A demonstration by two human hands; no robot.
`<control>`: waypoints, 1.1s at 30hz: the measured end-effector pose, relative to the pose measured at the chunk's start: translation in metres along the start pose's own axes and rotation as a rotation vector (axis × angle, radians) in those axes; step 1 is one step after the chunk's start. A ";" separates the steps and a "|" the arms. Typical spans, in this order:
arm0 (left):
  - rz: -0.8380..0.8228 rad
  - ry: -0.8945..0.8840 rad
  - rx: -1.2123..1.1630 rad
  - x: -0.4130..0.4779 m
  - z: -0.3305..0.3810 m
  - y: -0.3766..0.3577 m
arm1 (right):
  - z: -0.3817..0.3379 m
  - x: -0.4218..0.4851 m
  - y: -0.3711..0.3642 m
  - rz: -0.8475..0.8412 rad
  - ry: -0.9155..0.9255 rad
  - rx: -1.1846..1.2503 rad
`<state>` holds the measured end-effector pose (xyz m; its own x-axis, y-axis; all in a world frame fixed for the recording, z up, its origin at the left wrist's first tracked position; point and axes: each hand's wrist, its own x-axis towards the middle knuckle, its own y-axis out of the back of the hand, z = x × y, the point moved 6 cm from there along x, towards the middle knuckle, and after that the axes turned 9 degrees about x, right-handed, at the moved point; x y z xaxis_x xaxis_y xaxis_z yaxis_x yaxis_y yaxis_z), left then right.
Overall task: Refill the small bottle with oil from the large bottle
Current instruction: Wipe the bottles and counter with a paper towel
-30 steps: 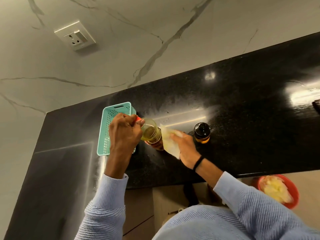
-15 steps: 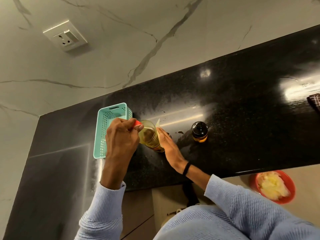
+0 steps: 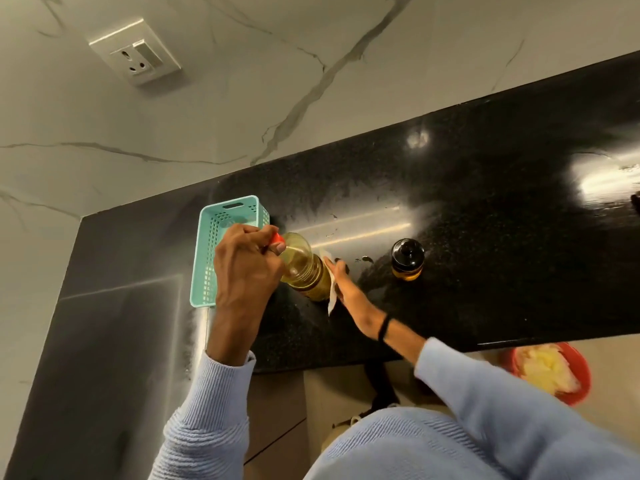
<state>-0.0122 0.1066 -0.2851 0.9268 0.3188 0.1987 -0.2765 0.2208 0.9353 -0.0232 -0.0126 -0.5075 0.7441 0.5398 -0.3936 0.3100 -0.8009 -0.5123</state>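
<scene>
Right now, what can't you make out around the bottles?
Head view only.
Red cap: mostly under the left hand; tightness unclear.
Large bottle: one side covered by the white tissue and right hand.
Small bottle: oil level too small to read.
Dark object, right edge: cut off.

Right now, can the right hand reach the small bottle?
Probably yes: the right hand has only counter between it and the small bottle, but it is pressing a tissue to the large bottle.

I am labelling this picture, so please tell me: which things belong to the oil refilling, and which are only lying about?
In use: large bottle, small bottle, paper tissue, left hand, right hand.
Lying about: basket, red bowl, wall socket.
</scene>
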 end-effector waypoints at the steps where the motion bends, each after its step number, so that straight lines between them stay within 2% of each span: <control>1: -0.001 -0.005 -0.001 -0.001 -0.002 0.000 | 0.010 -0.013 -0.004 0.015 0.021 0.020; 3: -0.008 -0.023 -0.013 -0.002 -0.006 0.001 | 0.021 -0.018 -0.009 0.040 0.066 0.016; 6: -0.019 -0.055 -0.006 -0.003 -0.006 0.000 | 0.000 0.013 -0.016 0.058 0.031 0.022; 12: -0.037 -0.060 -0.008 -0.001 -0.010 0.000 | -0.045 0.064 -0.026 -0.142 -0.197 -0.090; 14: -0.049 -0.071 -0.015 0.000 -0.011 0.001 | -0.047 0.048 -0.027 -0.138 -0.154 -0.090; 16: -0.052 -0.096 -0.026 -0.002 -0.012 0.002 | -0.038 0.021 -0.023 -0.051 -0.065 -0.056; 20: -0.041 -0.108 -0.043 -0.007 -0.014 0.003 | -0.011 -0.034 -0.019 0.024 0.021 0.133; 23: -0.054 -0.127 -0.031 -0.007 -0.010 0.003 | -0.026 -0.015 -0.025 0.024 -0.022 0.089; 29: -0.075 -0.148 -0.003 -0.002 -0.004 0.007 | -0.063 0.054 -0.038 -0.155 -0.209 -0.129; 31: -0.085 -0.134 -0.015 -0.001 -0.007 0.009 | -0.059 0.050 -0.035 -0.180 -0.172 -0.124; 33: -0.104 -0.140 -0.032 -0.003 -0.010 0.010 | -0.043 0.034 -0.024 -0.090 -0.109 -0.059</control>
<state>-0.0203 0.1165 -0.2796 0.9764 0.1619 0.1426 -0.1835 0.2758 0.9435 0.0196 0.0138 -0.4757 0.6441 0.6327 -0.4300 0.4094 -0.7599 -0.5048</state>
